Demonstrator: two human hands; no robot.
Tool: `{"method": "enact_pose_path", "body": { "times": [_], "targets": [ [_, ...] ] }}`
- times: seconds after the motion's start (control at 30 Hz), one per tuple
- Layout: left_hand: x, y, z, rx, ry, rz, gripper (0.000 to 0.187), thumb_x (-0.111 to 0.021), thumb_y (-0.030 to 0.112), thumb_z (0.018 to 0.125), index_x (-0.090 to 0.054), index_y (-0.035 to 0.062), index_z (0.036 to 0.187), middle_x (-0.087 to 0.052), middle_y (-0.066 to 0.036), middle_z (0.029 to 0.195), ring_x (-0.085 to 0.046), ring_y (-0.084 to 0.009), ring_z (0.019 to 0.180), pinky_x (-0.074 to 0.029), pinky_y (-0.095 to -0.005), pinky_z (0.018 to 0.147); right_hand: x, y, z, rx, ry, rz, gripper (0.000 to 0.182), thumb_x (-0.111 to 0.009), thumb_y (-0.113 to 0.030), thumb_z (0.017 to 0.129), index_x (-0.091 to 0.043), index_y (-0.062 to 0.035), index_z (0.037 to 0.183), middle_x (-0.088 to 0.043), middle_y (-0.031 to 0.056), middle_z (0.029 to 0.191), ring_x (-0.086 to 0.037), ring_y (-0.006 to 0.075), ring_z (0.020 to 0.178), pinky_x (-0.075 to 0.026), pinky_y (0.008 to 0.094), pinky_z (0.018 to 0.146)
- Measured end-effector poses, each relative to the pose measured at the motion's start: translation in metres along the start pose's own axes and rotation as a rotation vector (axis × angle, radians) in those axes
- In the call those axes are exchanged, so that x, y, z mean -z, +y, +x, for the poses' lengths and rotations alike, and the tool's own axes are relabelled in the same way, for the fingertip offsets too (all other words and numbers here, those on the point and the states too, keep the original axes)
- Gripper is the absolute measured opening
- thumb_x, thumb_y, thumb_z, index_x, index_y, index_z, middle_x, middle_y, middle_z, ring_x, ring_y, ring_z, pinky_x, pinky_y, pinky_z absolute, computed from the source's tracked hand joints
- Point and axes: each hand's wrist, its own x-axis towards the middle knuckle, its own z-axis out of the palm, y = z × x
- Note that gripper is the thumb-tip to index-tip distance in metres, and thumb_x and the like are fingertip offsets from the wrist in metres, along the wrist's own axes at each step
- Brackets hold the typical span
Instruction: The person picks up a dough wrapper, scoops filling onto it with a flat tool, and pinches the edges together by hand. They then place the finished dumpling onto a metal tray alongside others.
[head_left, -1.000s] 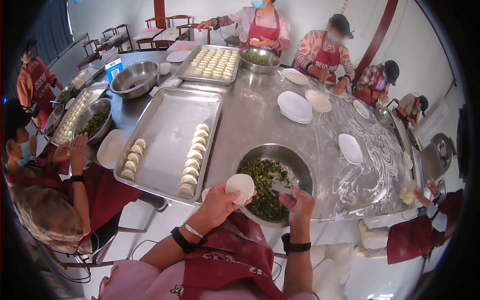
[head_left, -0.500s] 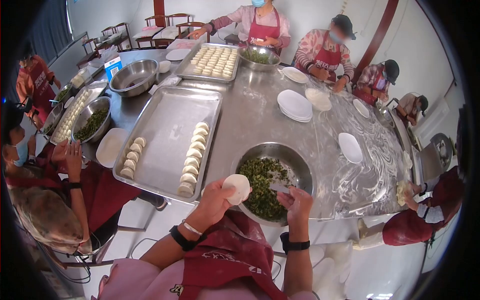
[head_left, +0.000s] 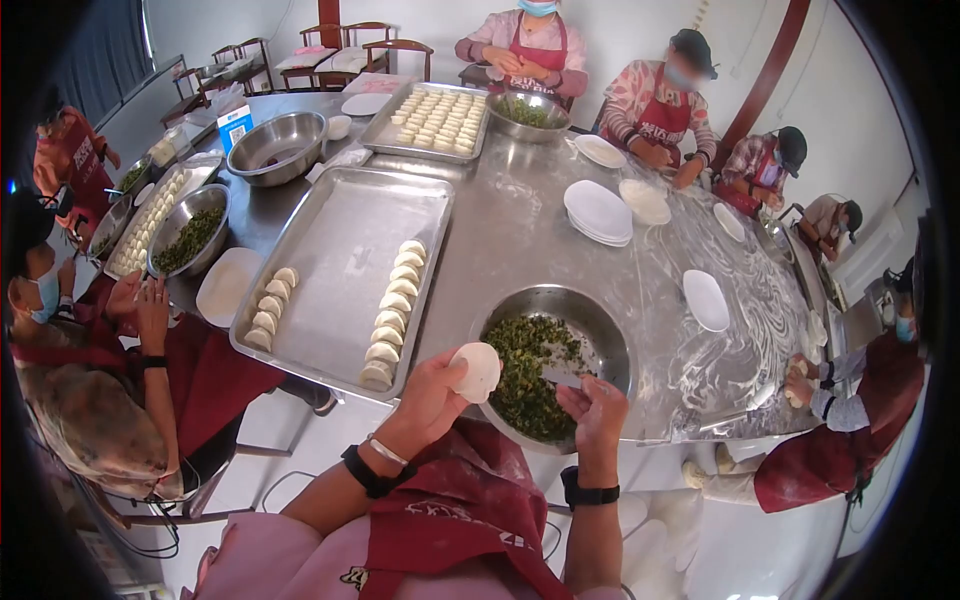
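My left hand point(head_left: 432, 400) holds a round dumpling wrapper point(head_left: 477, 374), pinched at its left side under the thumb, near the left rim of a steel mixing bowl point(head_left: 612, 322). Chopped green filling point(head_left: 527, 405) covers much of the bowl's bottom. Over the bowl's right part, my right hand point(head_left: 598, 412) grips a flat metal filling spatula point(head_left: 560, 377), its blade pointing left. To the left lies a large steel tray point(head_left: 338, 255). It carries a right-hand row of dumplings point(head_left: 395, 305) and a shorter left-hand row of dumplings point(head_left: 270, 310).
Stacked white plates point(head_left: 597, 212) and a single white plate point(head_left: 706, 300) lie beyond the bowl. Flour point(head_left: 730, 350) streaks the steel table's right side. A second dumpling tray point(head_left: 428, 150) stands farther back. Co-workers surround the table; one person's hands point(head_left: 800, 382) work at the right edge.
The wrapper and spatula stay almost in place in my hands. The person at the back has drawn an outstretched arm in. The person at right has leaned farther into view.
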Motion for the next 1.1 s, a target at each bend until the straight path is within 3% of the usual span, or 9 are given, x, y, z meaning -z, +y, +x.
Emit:
{"method": "enact_pose_path", "body": {
  "times": [0.3,0.4,0.53,0.63,0.77,0.87,1.0,1.1],
  "targets": [
    [-0.01,-0.015,0.014,0.0,0.067,-0.039,0.041,-0.042,0.012,0.106,-0.042,-0.0061,0.142,-0.055,-0.019,0.135,-0.055,-0.0298,0.127,-0.043,-0.0435,0.111,-0.016,-0.022,-0.026,0.102,-0.011,0.047,0.021,-0.055,-0.002,0.096,-0.054,0.0141,0.11,-0.065,0.0228,0.096,-0.073,0.0353,0.081,-0.065,0.0398,0.07],
    [-0.017,-0.021,0.022,-0.006,0.016,-0.104,0.04,-0.042,0.016,0.106,-0.043,-0.0038,0.141,-0.055,-0.016,0.135,-0.054,-0.0279,0.128,-0.042,-0.0441,0.111,-0.029,-0.016,-0.041,0.26,0.013,-0.014,0.02,-0.056,-0.003,0.097,-0.058,0.0132,0.107,-0.067,0.0226,0.097,-0.074,0.0333,0.082,-0.064,0.0381,0.073],
    [-0.022,-0.024,0.035,-0.001,-0.068,-0.218,0.037,-0.041,0.024,0.108,-0.047,-0.0007,0.135,-0.057,-0.013,0.131,-0.055,-0.0245,0.123,-0.044,-0.0427,0.108,-0.038,0.008,-0.067,0.57,-0.012,-0.458,0.014,-0.059,0.0,0.095,-0.067,0.0066,0.104,-0.071,0.0175,0.1,-0.074,0.0309,0.09,-0.06,0.0349,0.082],
    [-0.022,-0.023,0.04,0.009,-0.055,-0.223,0.035,-0.041,0.028,0.108,-0.05,0.0017,0.13,-0.06,-0.011,0.124,-0.058,-0.0235,0.117,-0.046,-0.0415,0.104,-0.035,0.025,-0.075,1.232,-0.198,-0.909,0.015,-0.064,0.002,0.089,-0.07,0.0027,0.103,-0.073,0.0176,0.102,-0.073,0.032,0.094,-0.058,0.0367,0.083],
    [-0.012,-0.029,0.046,0.017,-0.058,-0.22,0.034,-0.04,0.029,0.108,-0.051,0.0035,0.128,-0.062,-0.01,0.118,-0.06,-0.0228,0.112,-0.048,-0.0409,0.101,-0.036,0.031,-0.075,1.325,-0.278,-0.932,0.019,-0.067,0.006,0.082,-0.07,0.0019,0.101,-0.072,0.0183,0.101,-0.071,0.035,0.095,-0.059,0.0401,0.083],
    [-0.008,-0.03,0.043,0.035,-0.054,-0.241,0.034,-0.039,0.029,0.109,-0.051,0.0039,0.128,-0.062,-0.009,0.118,-0.06,-0.0224,0.113,-0.048,-0.04,0.102,-0.026,0.018,-0.073,1.286,-0.252,-1.0,0.015,-0.064,0.004,0.088,-0.071,0.0029,0.101,-0.074,0.0173,0.103,-0.073,0.0302,0.092,-0.058,0.0372,0.085],
    [-0.009,-0.024,0.03,0.069,-0.084,-0.236,0.036,-0.036,0.03,0.11,-0.051,0.0031,0.128,-0.061,-0.009,0.123,-0.059,-0.0226,0.116,-0.047,-0.0392,0.104,-0.015,-0.006,-0.083,0.627,-0.111,-0.419,0.02,-0.061,-0.006,0.098,-0.065,0.0106,0.109,-0.072,0.0191,0.105,-0.072,0.0262,0.094,-0.059,0.0381,0.085],
    [-0.009,-0.024,0.024,0.125,-0.085,-0.201,0.038,-0.033,0.03,0.11,-0.05,0.0018,0.13,-0.059,-0.011,0.127,-0.058,-0.0235,0.119,-0.046,-0.04,0.107,-0.012,-0.015,-0.082,0.615,-0.214,-0.279,0.023,-0.061,-0.007,0.098,-0.064,0.0113,0.11,-0.071,0.021,0.104,-0.072,0.0298,0.093,-0.059,0.0397,0.086]
  ]
}}
